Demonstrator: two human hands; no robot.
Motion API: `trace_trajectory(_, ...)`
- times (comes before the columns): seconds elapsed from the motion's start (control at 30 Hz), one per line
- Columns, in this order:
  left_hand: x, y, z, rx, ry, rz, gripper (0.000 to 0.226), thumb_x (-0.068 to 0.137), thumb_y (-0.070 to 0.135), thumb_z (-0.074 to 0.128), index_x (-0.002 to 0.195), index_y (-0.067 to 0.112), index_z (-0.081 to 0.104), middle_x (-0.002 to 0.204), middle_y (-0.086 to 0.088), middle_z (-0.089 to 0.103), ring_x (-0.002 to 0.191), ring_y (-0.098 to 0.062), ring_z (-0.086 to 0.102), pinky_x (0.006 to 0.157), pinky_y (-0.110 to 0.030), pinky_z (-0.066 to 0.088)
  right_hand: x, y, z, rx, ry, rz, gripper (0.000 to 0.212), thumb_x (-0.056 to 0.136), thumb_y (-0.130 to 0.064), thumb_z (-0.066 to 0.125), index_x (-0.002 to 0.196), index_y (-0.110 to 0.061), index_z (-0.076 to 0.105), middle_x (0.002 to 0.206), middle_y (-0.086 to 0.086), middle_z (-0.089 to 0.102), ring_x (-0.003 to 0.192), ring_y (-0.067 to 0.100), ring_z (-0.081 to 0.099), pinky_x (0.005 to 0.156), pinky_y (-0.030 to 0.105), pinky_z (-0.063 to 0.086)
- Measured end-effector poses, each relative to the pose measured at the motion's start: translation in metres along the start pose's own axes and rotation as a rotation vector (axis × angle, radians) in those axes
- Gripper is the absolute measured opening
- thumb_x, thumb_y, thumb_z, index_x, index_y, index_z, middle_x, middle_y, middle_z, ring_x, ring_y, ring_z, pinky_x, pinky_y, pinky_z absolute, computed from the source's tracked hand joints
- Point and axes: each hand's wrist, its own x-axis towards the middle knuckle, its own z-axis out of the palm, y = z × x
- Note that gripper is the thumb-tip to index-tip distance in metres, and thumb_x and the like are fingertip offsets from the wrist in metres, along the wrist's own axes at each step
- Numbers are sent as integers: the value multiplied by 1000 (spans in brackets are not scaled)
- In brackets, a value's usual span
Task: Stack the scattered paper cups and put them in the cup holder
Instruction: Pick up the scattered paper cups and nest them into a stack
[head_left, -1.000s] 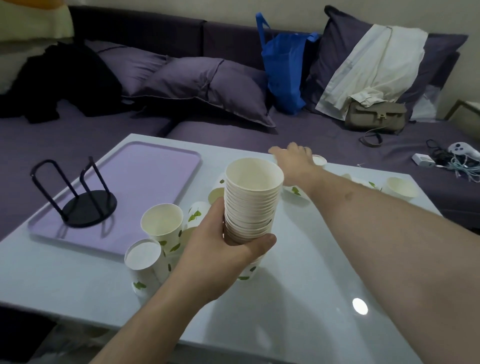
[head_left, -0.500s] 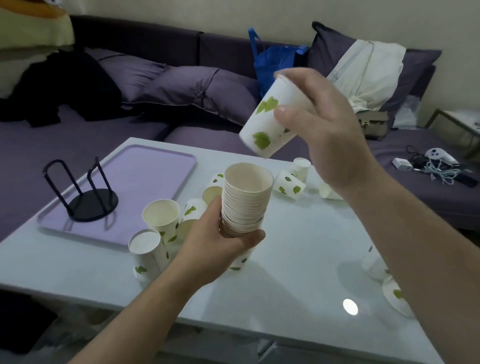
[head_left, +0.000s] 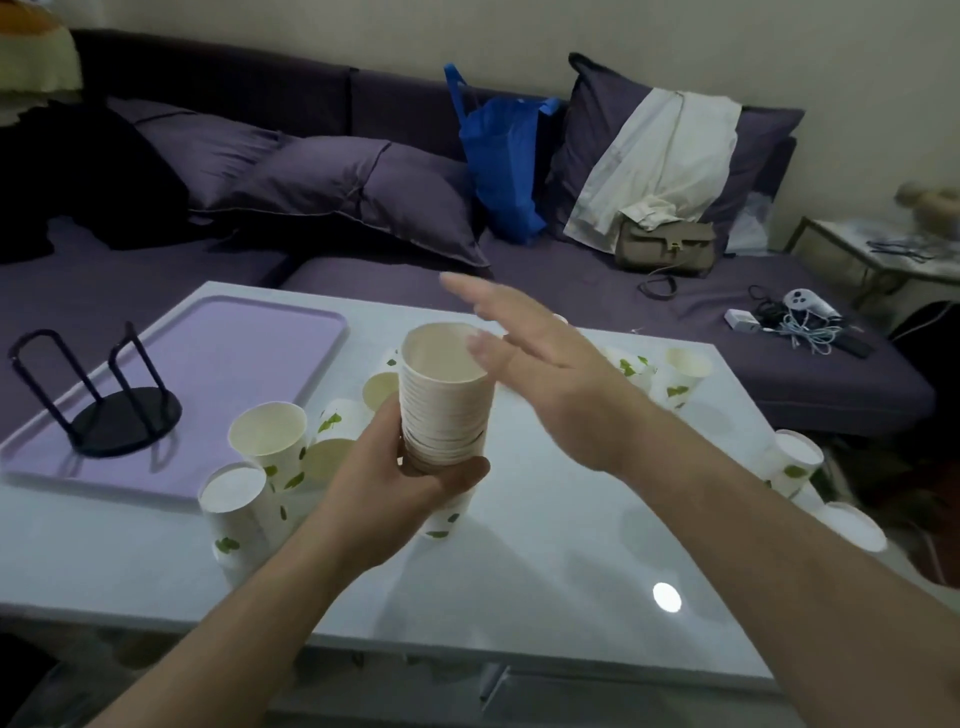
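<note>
My left hand (head_left: 387, 480) grips a tall stack of white paper cups (head_left: 444, 400) with green leaf prints, held upright over the white table (head_left: 545, 561). Just right of the stack's rim, my right hand (head_left: 545, 364) hovers with straight fingers and holds nothing. Loose cups (head_left: 267, 441) stand and lie to the left of the stack. More cups (head_left: 678, 374) sit at the far right of the table, and others (head_left: 792, 460) at its right edge. The black wire cup holder (head_left: 111, 410) stands empty on the purple tray (head_left: 234, 353).
A purple sofa (head_left: 363, 280) with cushions runs behind the table. On it lie a blue bag (head_left: 501, 161), a grey handbag (head_left: 665, 247) and cables with a controller (head_left: 800, 312). A small side table (head_left: 883, 249) stands at the far right.
My right hand held a single cup above the stack half a second ago. That cup is now on top of the stack, and the hand has opened and drawn off to the right.
</note>
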Motion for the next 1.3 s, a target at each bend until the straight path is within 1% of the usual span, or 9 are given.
trace_trajectory(0.17,7,0,16,-60,-10,-49,62,81,28,95,131,44,63,110,29,77,101,9,72,87,-22,56,11,98,-52,-359,394,468,61,92,-16,65,151,-19,51,152,7,50,141,25,48,109,31,39)
trace_trajectory(0.4,12,-3,22,-68,-10,-55,56,82,23,94,128,39,66,113,22,79,105,3,74,91,-25,60,14,227,-127,-657,112,900,105,84,-19,71,169,-40,13,177,7,3,158,46,12,122,55,29)
trace_trajectory(0.57,12,-3,23,-64,-13,-61,54,83,20,94,125,40,67,112,21,80,104,2,76,84,-21,62,17,268,-125,-675,-5,793,96,82,-29,75,165,-38,26,174,6,18,156,41,24,122,51,35)
trace_trajectory(0.67,12,-2,24,-57,-3,-65,56,82,22,94,127,39,66,112,22,80,103,3,76,92,-26,60,10,268,-121,-792,70,751,63,86,-19,68,145,-25,44,146,14,40,122,45,55,97,48,52)
trace_trajectory(0.73,12,-1,23,-49,-3,-59,56,82,23,94,128,39,66,113,21,80,105,3,75,93,-29,60,5,252,-122,-851,112,826,49,88,-18,64,132,-16,44,134,19,39,106,47,57,81,47,49)
trace_trajectory(0.87,10,-1,21,-43,-7,-54,59,80,27,95,129,40,66,113,22,79,104,4,74,95,-31,60,1,209,-132,-938,170,744,50,88,-51,42,106,-6,55,111,16,45,105,42,49,81,48,48)
trace_trajectory(1.0,7,-1,18,-46,-7,-43,59,79,26,96,127,44,65,111,25,78,103,5,73,92,-28,59,-2,126,-121,15,566,645,59,78,-70,65,92,-12,65,87,10,65,70,28,59,56,32,47)
trace_trajectory(1.1,3,-1,14,-43,-5,-40,60,79,27,95,128,44,64,111,25,77,102,5,72,90,-26,58,-9,62,-100,533,525,422,47,85,-51,77,111,-12,70,89,5,72,67,23,57,49,28,39)
trace_trajectory(1.3,-3,-5,5,7,-15,-6,57,83,30,94,128,43,62,112,24,76,101,4,72,86,-23,59,-10,-29,-39,321,387,-23,37,97,-29,70,132,-22,63,111,-6,66,96,6,69,74,25,56)
